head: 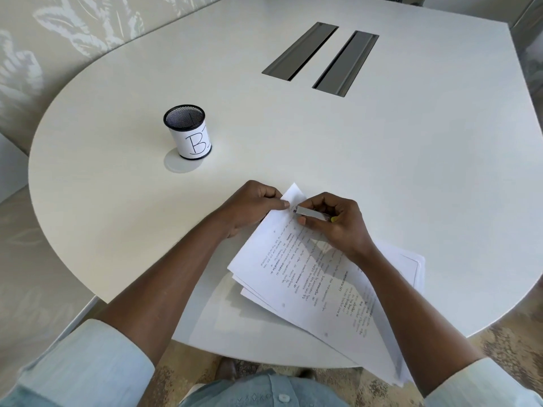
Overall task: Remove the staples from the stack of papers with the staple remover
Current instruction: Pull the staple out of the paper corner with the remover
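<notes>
I observe one head view, looking down on a white rounded table. The stack of white printed paper sheets lies at the table's 6 o'clock edge, fanned and overhanging the rim toward the person, its far corner lifted and pointing toward 12 o'clock.

The left hand comes in from 7 o'clock with the forearm bare below a rolled pale blue sleeve. Its fingers are curled narrow and the thumb presses the raised corner of the sheets, pinching it.

The right hand enters from 5 o'clock, wrist bent over the paper. It is closed around a slim grey metal staple remover, held between thumb and fingers with the tool's tip at the pinched corner, just beside the left thumb. I cannot tell whether the tip touches a staple; the spot is too small to read.

At 10 o'clock from the hands, well apart, stands a black mesh cup wrapped in white paper marked "B". Two grey recessed slots sit at 12 o'clock.
</notes>
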A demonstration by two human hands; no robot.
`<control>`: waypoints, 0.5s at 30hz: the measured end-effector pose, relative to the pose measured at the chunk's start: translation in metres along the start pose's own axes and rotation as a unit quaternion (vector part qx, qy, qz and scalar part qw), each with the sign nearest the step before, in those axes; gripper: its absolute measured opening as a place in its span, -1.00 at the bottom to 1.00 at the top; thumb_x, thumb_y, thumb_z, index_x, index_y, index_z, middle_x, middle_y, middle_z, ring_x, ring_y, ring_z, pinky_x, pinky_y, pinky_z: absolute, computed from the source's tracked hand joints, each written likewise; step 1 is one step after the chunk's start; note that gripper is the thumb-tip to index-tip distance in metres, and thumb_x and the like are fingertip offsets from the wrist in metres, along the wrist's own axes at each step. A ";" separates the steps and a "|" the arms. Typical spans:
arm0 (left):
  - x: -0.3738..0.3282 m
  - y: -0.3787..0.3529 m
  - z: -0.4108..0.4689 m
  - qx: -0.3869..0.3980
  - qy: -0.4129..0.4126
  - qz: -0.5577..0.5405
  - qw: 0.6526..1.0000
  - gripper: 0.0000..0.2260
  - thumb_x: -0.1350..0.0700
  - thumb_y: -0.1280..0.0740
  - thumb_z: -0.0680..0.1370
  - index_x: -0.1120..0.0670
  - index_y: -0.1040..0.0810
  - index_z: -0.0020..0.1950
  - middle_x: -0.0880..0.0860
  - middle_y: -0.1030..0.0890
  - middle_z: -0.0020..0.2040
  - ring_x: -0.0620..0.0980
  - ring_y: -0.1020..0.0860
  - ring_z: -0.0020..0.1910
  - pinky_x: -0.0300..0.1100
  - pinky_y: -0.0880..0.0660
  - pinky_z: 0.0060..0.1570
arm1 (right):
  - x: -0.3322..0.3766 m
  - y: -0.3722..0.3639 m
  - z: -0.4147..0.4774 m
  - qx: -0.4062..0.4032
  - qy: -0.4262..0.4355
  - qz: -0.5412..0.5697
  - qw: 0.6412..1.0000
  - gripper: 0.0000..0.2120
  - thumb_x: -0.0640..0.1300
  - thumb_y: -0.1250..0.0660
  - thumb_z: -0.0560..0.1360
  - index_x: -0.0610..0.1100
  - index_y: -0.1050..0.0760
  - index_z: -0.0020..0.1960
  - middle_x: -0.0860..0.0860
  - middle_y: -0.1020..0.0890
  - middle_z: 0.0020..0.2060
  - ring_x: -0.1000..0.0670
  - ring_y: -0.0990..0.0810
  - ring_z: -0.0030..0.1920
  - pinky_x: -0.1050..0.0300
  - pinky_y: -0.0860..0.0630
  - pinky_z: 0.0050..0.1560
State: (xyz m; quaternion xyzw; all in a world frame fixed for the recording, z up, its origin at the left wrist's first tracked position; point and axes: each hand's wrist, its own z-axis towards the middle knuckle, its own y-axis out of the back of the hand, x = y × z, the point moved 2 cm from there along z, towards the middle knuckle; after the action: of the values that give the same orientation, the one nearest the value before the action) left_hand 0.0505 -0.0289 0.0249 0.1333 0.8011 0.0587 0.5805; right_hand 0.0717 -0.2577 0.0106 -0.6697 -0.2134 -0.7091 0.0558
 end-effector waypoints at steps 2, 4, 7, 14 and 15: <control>0.000 -0.002 -0.001 0.012 0.008 0.001 1.000 -0.69 0.11 -0.51 0.61 0.39 -0.60 -0.06 0.16 -0.43 -0.21 0.12 -0.32 -0.21 -0.11 -0.31 -0.22 | 0.001 0.002 0.000 0.006 -0.002 0.000 1.000 -0.84 -0.21 -0.65 0.50 -0.15 -0.75 0.04 -0.10 -0.82 -0.05 -0.28 -0.77 0.03 -0.23 -0.69 0.08; 0.001 -0.004 -0.001 0.014 0.008 -0.006 1.000 -0.67 0.16 -0.48 0.61 0.45 -0.54 -0.05 0.16 -0.43 -0.20 0.13 -0.32 -0.23 -0.15 -0.32 -0.26 | 0.002 0.002 0.000 0.015 -0.003 -0.004 1.000 -0.85 -0.20 -0.64 0.51 -0.15 -0.75 0.05 -0.09 -0.82 -0.04 -0.25 -0.77 0.02 -0.13 -0.66 0.02; 0.002 -0.005 -0.002 0.014 0.010 -0.013 1.000 -0.70 0.15 -0.47 0.63 0.40 -0.58 -0.07 0.19 -0.47 -0.23 0.09 -0.39 -0.26 -0.17 -0.37 -0.25 | 0.004 0.001 0.001 0.020 0.001 0.002 1.000 -0.84 -0.22 -0.64 0.51 -0.17 -0.75 0.07 -0.08 -0.82 -0.03 -0.18 -0.80 0.02 -0.03 -0.67 0.03; 0.000 -0.011 0.000 0.000 -0.032 0.042 0.999 -0.55 0.08 -0.46 0.67 0.30 -0.36 -0.25 0.12 -0.23 -0.33 -0.04 -0.21 -0.46 -0.27 -0.25 -0.44 | 0.000 -0.003 0.007 0.009 0.018 0.011 1.000 -0.78 -0.38 -0.64 0.43 -0.21 -0.75 0.03 -0.06 -0.83 -0.06 -0.06 -0.81 -0.01 0.08 -0.69 0.08; 0.001 -0.011 0.001 0.000 -0.033 0.042 0.999 -0.55 0.08 -0.46 0.66 0.25 -0.35 -0.28 0.10 -0.20 -0.34 -0.03 -0.19 -0.44 -0.24 -0.21 -0.42 | -0.001 -0.003 0.007 0.007 0.020 0.013 1.000 -0.78 -0.39 -0.64 0.43 -0.21 -0.75 0.03 -0.06 -0.83 -0.06 -0.08 -0.81 0.00 0.06 -0.70 0.09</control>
State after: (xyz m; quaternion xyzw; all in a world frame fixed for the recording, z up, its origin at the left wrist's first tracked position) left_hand 0.0495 -0.0389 0.0215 0.1689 0.7753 0.0790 0.6035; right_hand 0.0774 -0.2530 0.0094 -0.6578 -0.2087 -0.7199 0.0739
